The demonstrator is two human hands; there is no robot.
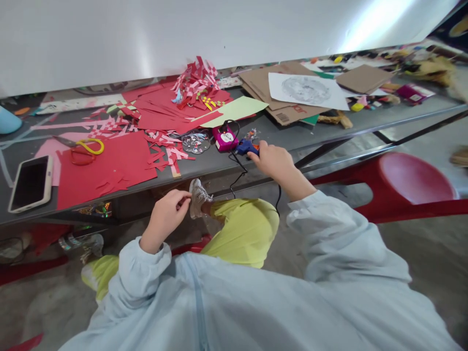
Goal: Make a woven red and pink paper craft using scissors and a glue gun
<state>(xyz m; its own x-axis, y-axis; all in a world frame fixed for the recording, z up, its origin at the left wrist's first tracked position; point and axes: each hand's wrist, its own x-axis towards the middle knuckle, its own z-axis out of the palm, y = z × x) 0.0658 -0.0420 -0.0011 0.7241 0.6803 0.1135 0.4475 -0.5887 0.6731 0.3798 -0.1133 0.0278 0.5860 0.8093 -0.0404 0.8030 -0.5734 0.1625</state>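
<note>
My right hand (275, 163) is wrapped round a blue glue gun (245, 147) at the front edge of the table. Left of the glue gun sits a magenta power adapter (225, 139) with a black plug and cord on it. In front of my body, off the table edge, my left hand (168, 214) is closed with thumb and fingertips together; whatever it may pinch is too small to make out. A clear round dish (196, 142) of small shiny pieces lies between the adapter and the red paper strips (171, 141).
Red sheets (106, 168), yellow-and-red scissors (87, 147) and a phone (31, 184) lie on the left. Cardboard (263, 87) and a printed drawing (307, 91) lie at the back right. A red stool (417, 178) stands right of me. A black cord (239, 178) hangs over the edge.
</note>
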